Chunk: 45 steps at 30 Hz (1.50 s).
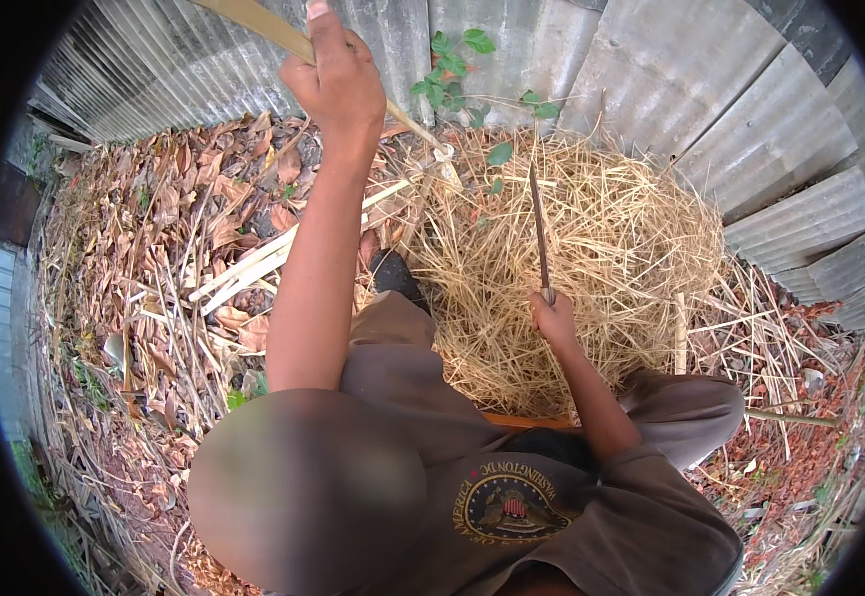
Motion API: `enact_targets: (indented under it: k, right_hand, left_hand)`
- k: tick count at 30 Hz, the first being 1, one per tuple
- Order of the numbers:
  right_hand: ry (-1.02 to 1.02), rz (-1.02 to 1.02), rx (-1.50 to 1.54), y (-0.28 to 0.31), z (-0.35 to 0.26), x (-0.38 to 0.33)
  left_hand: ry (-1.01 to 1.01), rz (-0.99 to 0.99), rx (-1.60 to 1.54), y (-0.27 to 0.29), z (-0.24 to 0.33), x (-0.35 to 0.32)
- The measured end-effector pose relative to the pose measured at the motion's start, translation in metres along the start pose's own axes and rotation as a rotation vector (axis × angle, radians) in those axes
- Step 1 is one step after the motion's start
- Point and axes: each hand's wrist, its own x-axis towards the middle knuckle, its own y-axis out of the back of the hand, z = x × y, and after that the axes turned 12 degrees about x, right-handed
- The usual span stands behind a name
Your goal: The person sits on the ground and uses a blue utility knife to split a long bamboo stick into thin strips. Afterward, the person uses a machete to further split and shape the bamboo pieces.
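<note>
My left hand is raised at the upper left, its fingers wrapped round a long pale strip that looks like split bamboo. The strip slants from the top edge down to the right, its lower end over the edge of the shavings. In front of my body, my right hand grips the handle of a long, narrow-bladed knife. Its dark blade points away from me above a heap of thin, pale, straw-like shavings, apart from the strip.
Several pale split strips lie on brown dry leaves to the left. My dark shoe rests at the heap's near left. Corrugated metal sheets wall off the far side, with a green plant against them. Reddish debris covers the ground at right.
</note>
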Motion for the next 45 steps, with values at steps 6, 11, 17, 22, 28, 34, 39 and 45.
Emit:
enact_targets:
  k: [6,11,17,22,28,34,39,45]
  right_hand:
    - [0.000,-0.006,-0.062,-0.011,0.000,0.010]
    - [0.092,-0.051,-0.039,-0.036,-0.006,0.034]
    - [0.269,-0.137,0.026,-0.098,-0.062,0.058]
    - [0.417,-0.104,0.135,-0.133,-0.013,0.100]
    - [0.055,-0.097,-0.306,-0.129,0.066,0.145]
    - [0.412,-0.143,-0.161,-0.122,0.039,0.138]
    - [-0.025,-0.195,-0.576,-0.110,0.072,0.149]
    - [0.250,-0.068,-0.066,-0.107,0.036,0.109]
  left_hand:
    - [0.064,0.073,0.176,-0.007,-0.110,-0.001]
    - [0.179,0.060,0.214,-0.013,-0.169,-0.020]
    - [0.148,0.128,0.229,-0.019,-0.167,-0.014]
    - [0.240,0.382,0.466,0.014,-0.181,0.021]
    - [0.426,0.666,0.379,0.085,-0.222,0.053]
    - [0.566,0.839,0.442,0.161,-0.237,0.042]
    - [0.538,0.754,0.615,0.210,-0.273,0.046]
    - [0.487,0.816,0.292,0.150,-0.244,0.046]
